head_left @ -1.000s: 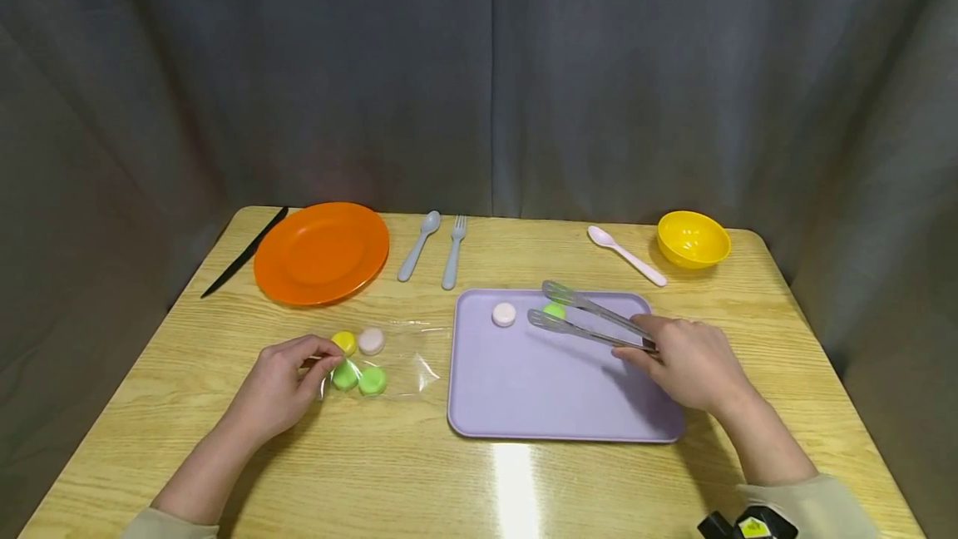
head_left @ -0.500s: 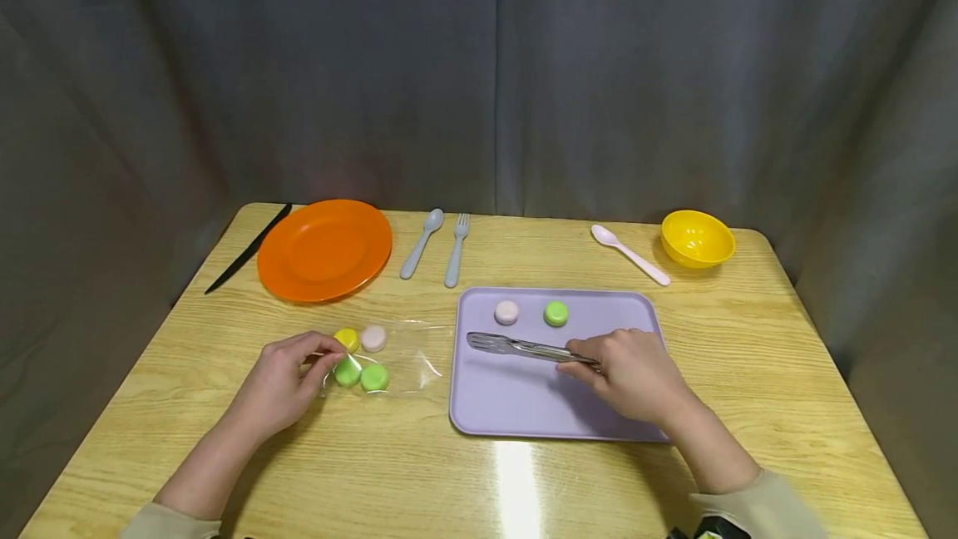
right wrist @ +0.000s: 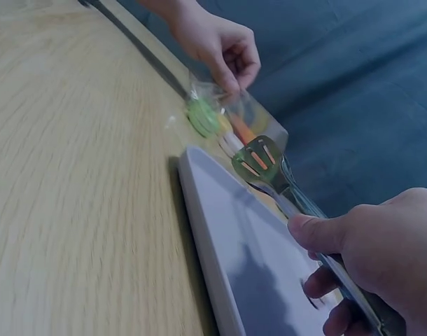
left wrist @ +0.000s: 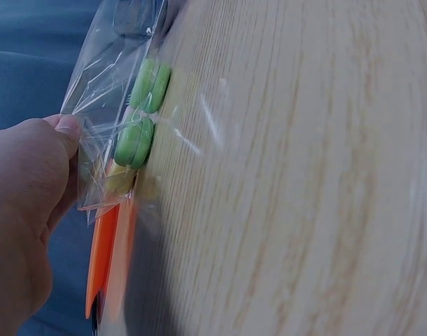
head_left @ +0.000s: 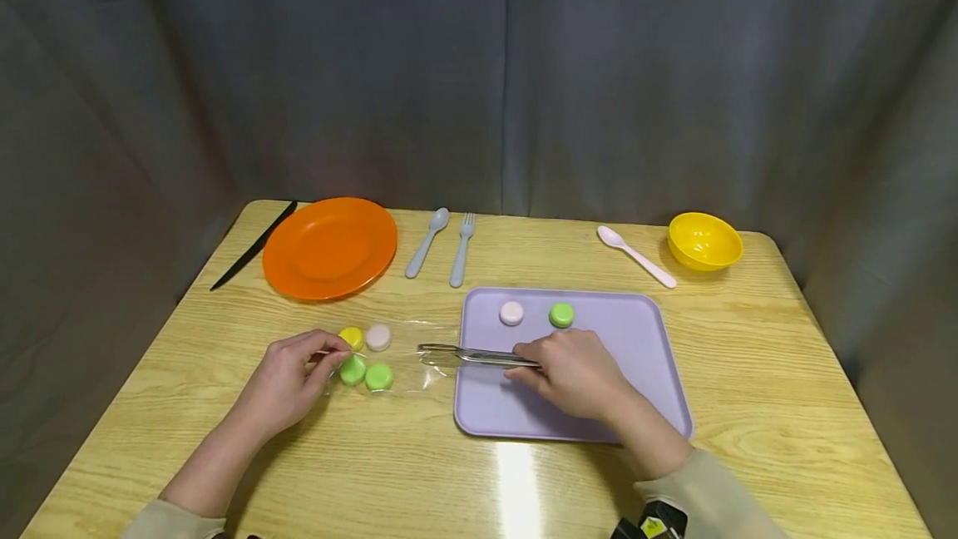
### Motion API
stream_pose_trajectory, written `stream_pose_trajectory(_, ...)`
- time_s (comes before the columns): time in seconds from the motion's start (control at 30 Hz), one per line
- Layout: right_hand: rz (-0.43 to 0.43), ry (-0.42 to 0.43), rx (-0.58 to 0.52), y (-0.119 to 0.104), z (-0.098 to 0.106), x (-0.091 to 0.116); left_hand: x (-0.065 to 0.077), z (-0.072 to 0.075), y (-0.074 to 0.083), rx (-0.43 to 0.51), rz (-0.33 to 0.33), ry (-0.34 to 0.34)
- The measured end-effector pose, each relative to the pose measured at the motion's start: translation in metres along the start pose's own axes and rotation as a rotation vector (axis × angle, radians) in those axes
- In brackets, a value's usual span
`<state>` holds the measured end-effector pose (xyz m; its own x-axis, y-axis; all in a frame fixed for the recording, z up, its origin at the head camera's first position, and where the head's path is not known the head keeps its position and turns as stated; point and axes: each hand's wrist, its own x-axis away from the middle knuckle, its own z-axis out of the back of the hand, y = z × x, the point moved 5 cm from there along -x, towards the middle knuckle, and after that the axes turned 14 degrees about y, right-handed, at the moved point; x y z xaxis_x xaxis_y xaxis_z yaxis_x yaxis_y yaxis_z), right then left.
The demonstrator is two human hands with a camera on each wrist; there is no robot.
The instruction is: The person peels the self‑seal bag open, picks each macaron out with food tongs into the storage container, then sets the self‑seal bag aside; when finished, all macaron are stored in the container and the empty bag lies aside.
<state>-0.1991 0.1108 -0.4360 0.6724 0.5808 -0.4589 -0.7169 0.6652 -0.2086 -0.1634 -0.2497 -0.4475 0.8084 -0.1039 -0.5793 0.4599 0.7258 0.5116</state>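
My left hand (head_left: 288,377) pinches the edge of a clear plastic bag (left wrist: 94,91) that lies on the table. Inside it are a yellow macaron (head_left: 352,338), a pale pink macaron (head_left: 377,337) and two green macarons (head_left: 378,377). With my right hand (head_left: 572,368) I grip metal tongs (right wrist: 287,203), whose slotted tips point left, over the open end of the bag, with nothing between them. Beneath the tongs lies a lilac tray (head_left: 569,427), bearing a pale pink macaron (head_left: 512,314) and a green macaron (head_left: 562,314) near its far edge.
Along the back left are a black knife (head_left: 253,248), an orange plate (head_left: 329,248), a grey spoon (head_left: 427,244) and a grey fork (head_left: 462,249). A pink spoon (head_left: 636,256) and a yellow bowl (head_left: 705,242) stand at the back right. Grey curtain (head_left: 479,73) hangs behind the table.
The tongs drew away from the green macaron on the tray, closed together and moved left to the bag with my right hand. My left hand keeps its pinch on the bag.
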Motion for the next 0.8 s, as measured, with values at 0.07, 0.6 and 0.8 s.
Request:
stream_pose_trajectory(0.07,0.007,-0.002,0.006,-0.004,-0.004,-0.004,0.000,0.000,0.000,-0.002,0.002,0.002)
stream_pose_trajectory(0.6,-0.029,-0.057,-0.059,-0.023,-0.019,-0.027,-0.004,-0.003,0.003,0.016,-0.017,-0.003)
stream_pose_trajectory(0.8,-0.050,-0.136,-0.140,-0.023,-0.024,-0.032,-0.001,0.000,0.002,0.012,-0.003,-0.004)
